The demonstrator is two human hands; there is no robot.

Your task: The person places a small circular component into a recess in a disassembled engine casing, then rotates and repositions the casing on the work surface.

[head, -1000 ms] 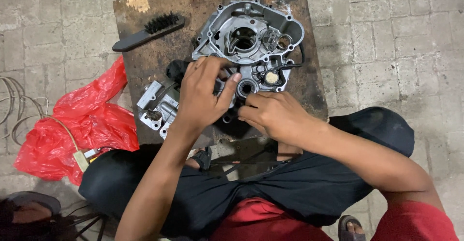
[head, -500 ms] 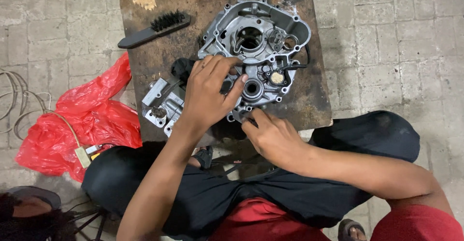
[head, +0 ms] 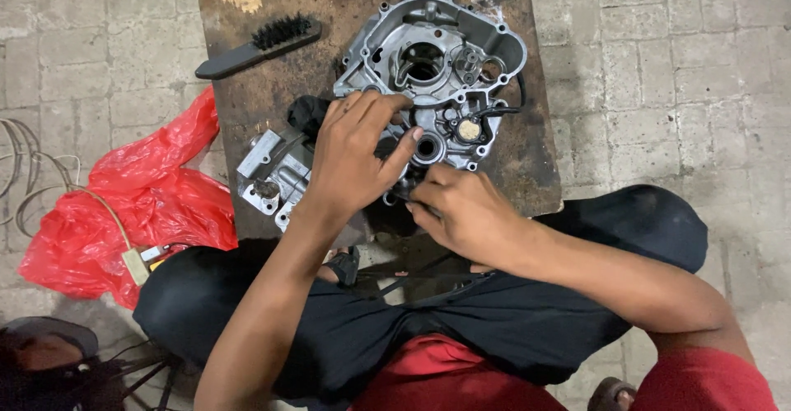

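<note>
Fingers of the left hand [head: 356, 157] spread on the engine casing [head: 432, 77] (right hand [head: 461, 213] curled at its edge).

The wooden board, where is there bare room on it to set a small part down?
Board: bare strip right of the engine casing, and between the brush and small metal part. Crowded at the near edge under the left hand and right hand.

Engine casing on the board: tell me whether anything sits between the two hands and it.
Nothing visible does. The left hand already rests on the near edge of the engine casing, and the right hand touches its lower rim. The black brush and the smaller metal part lie off to the side.
</note>
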